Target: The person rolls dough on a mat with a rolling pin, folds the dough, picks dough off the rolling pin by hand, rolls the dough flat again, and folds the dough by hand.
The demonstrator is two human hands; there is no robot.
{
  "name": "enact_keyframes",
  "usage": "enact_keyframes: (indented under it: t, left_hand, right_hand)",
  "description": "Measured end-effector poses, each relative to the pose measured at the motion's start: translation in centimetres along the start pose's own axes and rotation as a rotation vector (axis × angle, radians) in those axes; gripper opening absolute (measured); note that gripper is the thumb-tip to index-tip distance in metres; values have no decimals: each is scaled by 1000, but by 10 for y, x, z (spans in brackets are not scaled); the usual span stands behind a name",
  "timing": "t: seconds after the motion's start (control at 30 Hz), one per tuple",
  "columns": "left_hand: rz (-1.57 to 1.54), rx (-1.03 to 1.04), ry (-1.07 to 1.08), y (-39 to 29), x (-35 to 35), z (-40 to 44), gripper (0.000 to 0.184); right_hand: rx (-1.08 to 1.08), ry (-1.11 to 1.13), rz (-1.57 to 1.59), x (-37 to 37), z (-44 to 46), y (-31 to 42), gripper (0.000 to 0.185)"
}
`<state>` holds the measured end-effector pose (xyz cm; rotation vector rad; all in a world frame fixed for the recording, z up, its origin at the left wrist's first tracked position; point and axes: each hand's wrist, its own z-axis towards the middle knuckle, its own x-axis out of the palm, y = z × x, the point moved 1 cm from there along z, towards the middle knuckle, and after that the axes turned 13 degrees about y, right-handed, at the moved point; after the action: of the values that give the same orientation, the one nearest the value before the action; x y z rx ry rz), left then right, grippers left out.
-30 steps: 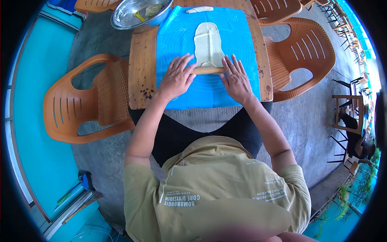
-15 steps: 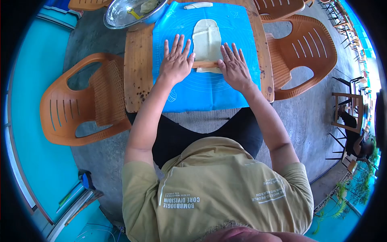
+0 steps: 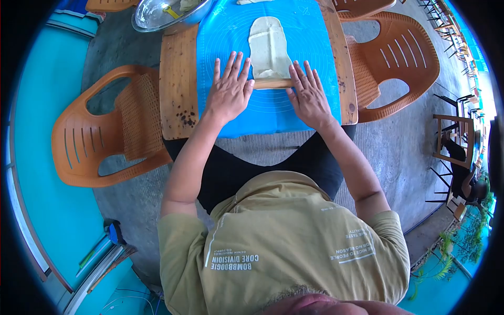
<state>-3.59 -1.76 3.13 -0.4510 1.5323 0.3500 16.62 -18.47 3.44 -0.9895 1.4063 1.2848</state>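
Note:
A long piece of flattened dough (image 3: 269,48) lies on the blue mat (image 3: 231,39). Across its near end is a wooden rolling pin (image 3: 273,84). My left hand (image 3: 229,90) rests flat at the pin's left end, fingers stretched out and spread. At the right end, my right hand (image 3: 310,96) lies palm down with its fingers extended. My palms hide the pin's ends. A smaller piece of dough (image 3: 254,1) shows partly at the mat's far edge.
A metal bowl (image 3: 173,18) with a yellow utensil (image 3: 171,11) sits at the table's far left. Orange chairs stand at the left (image 3: 79,131) and right (image 3: 407,50) of the wooden table (image 3: 178,79). A person (image 3: 462,173) is at the far right.
From half a second ago, the pin has moved back toward me to the dough's near end, with both hands. The mat, dough and bowl sit higher in view.

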Motion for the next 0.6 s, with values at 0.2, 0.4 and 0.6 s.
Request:
enact_keyframes:
  t: [0.2, 0.4, 0.6]
  left_hand:
    - [9, 31, 13, -7, -2, -13, 64]
    - [-60, 71, 28, -20, 0, -38, 68]
    - [-106, 97, 39, -33, -3, -63, 67]
  right_hand:
    - [4, 10, -24, 0, -14, 4, 62]
    - [-15, 14, 26, -1, -38, 12, 63]
    - [-87, -100, 125, 2, -61, 13, 56]
